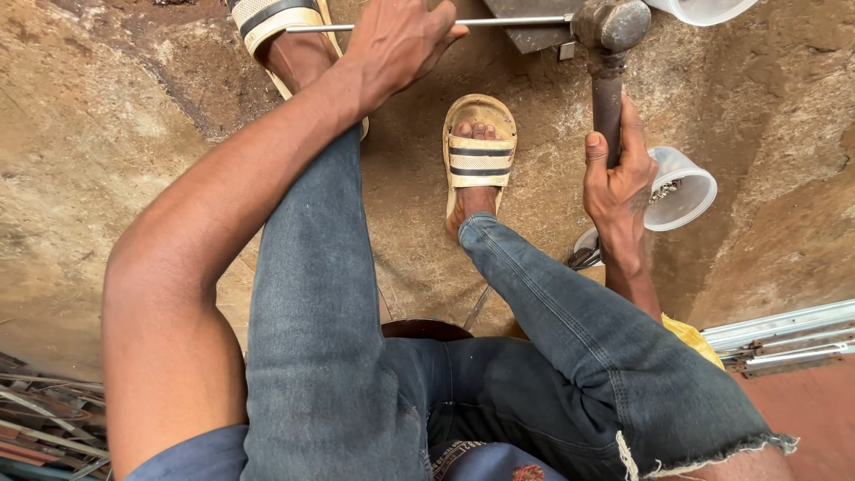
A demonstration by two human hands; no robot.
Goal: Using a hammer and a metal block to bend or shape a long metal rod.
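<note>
My left hand [398, 40] grips a thin metal rod [512, 21] that runs to the right across a dark metal block [527, 34] at the top of the view. My right hand [616, 183] is shut around the dark handle of a hammer [611, 53]. The hammer's round steel head rests on the rod's far end, over the block. I sit low, with both legs in blue jeans spread over the dirt floor.
Two sandalled feet [480, 153] stand on brown earth. A white plastic cup [680, 189] holding small metal pieces lies by my right wrist. Another white container [704, 9] sits at the top right. Metal rails [779, 334] lie at right, scrap strips [44, 419] at lower left.
</note>
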